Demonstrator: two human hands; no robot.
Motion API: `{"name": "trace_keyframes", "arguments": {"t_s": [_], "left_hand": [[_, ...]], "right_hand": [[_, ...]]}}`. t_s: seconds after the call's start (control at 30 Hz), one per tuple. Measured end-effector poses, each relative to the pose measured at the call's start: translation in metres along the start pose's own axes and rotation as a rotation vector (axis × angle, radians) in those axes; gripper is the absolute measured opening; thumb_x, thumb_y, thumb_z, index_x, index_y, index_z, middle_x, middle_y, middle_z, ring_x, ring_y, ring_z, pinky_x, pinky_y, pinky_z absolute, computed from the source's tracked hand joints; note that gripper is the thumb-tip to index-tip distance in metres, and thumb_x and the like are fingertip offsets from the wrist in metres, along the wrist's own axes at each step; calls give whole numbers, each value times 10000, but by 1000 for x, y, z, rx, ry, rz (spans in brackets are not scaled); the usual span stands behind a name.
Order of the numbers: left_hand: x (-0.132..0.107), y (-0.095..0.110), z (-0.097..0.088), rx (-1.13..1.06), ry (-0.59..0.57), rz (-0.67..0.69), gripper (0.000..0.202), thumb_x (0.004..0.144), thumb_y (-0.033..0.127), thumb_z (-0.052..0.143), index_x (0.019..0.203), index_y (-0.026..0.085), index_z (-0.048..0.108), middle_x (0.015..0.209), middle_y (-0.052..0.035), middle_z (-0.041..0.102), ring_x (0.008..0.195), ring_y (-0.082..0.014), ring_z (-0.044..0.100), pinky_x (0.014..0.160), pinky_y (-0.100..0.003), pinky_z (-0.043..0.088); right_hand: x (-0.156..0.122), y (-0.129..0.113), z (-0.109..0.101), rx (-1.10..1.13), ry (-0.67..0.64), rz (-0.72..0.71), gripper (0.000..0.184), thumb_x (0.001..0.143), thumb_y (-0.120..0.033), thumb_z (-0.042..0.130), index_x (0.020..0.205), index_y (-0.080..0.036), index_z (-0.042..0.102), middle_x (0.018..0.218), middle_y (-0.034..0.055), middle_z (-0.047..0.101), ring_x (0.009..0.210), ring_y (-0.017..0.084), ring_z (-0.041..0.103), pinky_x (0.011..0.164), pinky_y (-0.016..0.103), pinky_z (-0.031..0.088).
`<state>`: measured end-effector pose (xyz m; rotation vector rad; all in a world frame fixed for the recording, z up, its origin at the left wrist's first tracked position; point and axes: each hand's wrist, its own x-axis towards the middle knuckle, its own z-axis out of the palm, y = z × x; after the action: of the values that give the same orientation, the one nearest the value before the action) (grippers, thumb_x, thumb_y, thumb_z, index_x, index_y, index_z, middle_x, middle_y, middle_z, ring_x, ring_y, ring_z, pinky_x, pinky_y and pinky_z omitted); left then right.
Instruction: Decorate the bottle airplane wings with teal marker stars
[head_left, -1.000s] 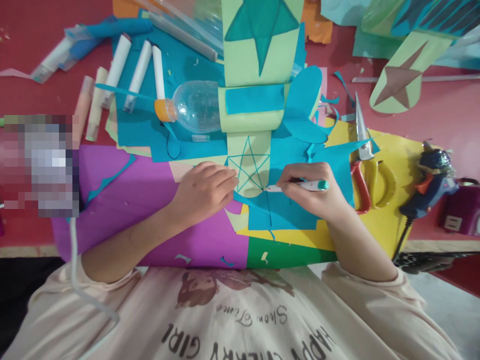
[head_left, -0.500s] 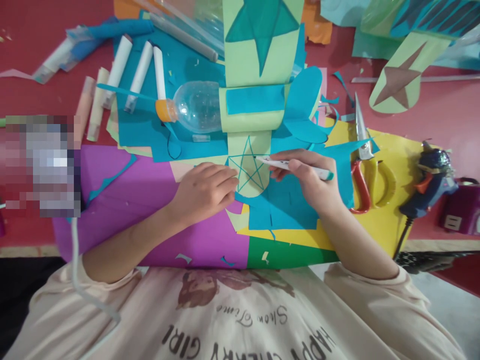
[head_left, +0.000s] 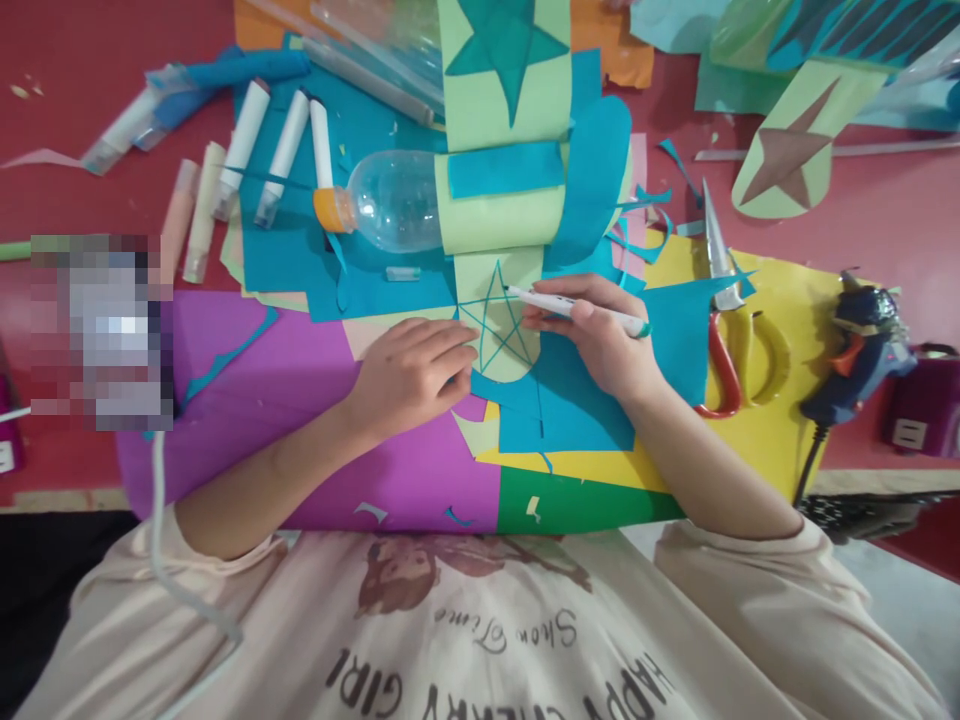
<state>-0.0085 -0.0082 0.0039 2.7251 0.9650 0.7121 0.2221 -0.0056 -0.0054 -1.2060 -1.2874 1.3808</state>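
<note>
My right hand (head_left: 600, 345) grips a white marker with a teal cap (head_left: 574, 307), its tip resting on the upper right of a teal star outline (head_left: 501, 325) drawn on a light green paper strip (head_left: 491, 225). My left hand (head_left: 416, 370) lies with curled fingers on the paper just left of the star, pressing it down. The strip runs up over a clear plastic bottle with an orange cap (head_left: 375, 212) and carries a filled teal star (head_left: 506, 45) higher up. Blue paper pieces (head_left: 570, 400) lie under and around the strip.
Red-handled scissors (head_left: 720, 310) and a blue glue gun (head_left: 859, 345) lie to the right on yellow paper (head_left: 780, 440). Several white markers (head_left: 281, 150) lie at the upper left. Purple paper (head_left: 262, 390) and green paper (head_left: 570, 500) cover the near surface. A brown-star strip (head_left: 795, 150) sits upper right.
My right hand carried the marker from the star's lower right edge up to its upper right, the tip now pointing left onto the outline. My left hand stayed put.
</note>
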Motion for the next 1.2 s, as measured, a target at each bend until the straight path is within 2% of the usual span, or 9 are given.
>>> {"name": "trace_keyframes", "arguments": {"t_s": [0.13, 0.2, 0.4, 0.53, 0.73, 0.87, 1.2], "left_hand": [[-1, 0, -1, 13, -13, -9, 261, 945, 104, 488, 807, 181, 696, 982, -57, 774, 939, -201, 739, 807, -334, 585], [-2, -1, -1, 12, -27, -3, 259, 967, 126, 490, 834, 185, 704, 994, -57, 773, 954, -197, 735, 819, -328, 580], [-5, -5, 2, -39, -61, -22, 222, 990, 160, 506, 904, 169, 710, 1011, -79, 762, 992, -215, 715, 843, -350, 566], [-5, -6, 4, -65, -49, -35, 214, 991, 171, 516, 891, 157, 704, 994, -80, 751, 962, -213, 707, 850, -347, 560], [-4, -6, 5, -72, -64, -41, 198, 995, 184, 522, 919, 145, 700, 998, -86, 744, 970, -215, 695, 863, -352, 556], [-3, -6, 4, -56, -85, -41, 199, 999, 183, 512, 932, 149, 696, 1000, -83, 742, 977, -210, 693, 872, -350, 554], [-4, -4, 3, -50, -89, -44, 198, 998, 180, 511, 941, 141, 697, 1012, -83, 739, 974, -216, 691, 876, -347, 552]], "right_hand": [[-1, -1, 6, -69, 17, -23, 371, 801, -590, 691, 884, -229, 702, 749, -1, 735, 665, 156, 714, 608, 290, 603], [-2, -3, 11, -100, -9, -11, 379, 800, -598, 687, 853, -223, 686, 688, -6, 712, 603, 150, 689, 553, 285, 575], [-4, -6, 16, -186, -79, 3, 360, 818, -549, 686, 888, -196, 684, 792, 39, 744, 664, 157, 694, 586, 289, 563], [-6, -7, 14, -242, -106, -19, 309, 834, -497, 685, 882, -192, 695, 770, 37, 743, 637, 145, 680, 543, 267, 535], [-9, -4, 15, -290, -74, -65, 288, 832, -457, 683, 808, -170, 688, 636, 7, 688, 527, 112, 604, 459, 231, 455], [-8, -2, 15, -319, -98, -62, 336, 846, -488, 653, 805, -157, 684, 633, 12, 677, 527, 104, 583, 461, 226, 427], [-8, -4, 14, -351, -99, -77, 289, 852, -435, 660, 817, -154, 711, 692, 29, 718, 567, 111, 611, 482, 222, 431]]}}
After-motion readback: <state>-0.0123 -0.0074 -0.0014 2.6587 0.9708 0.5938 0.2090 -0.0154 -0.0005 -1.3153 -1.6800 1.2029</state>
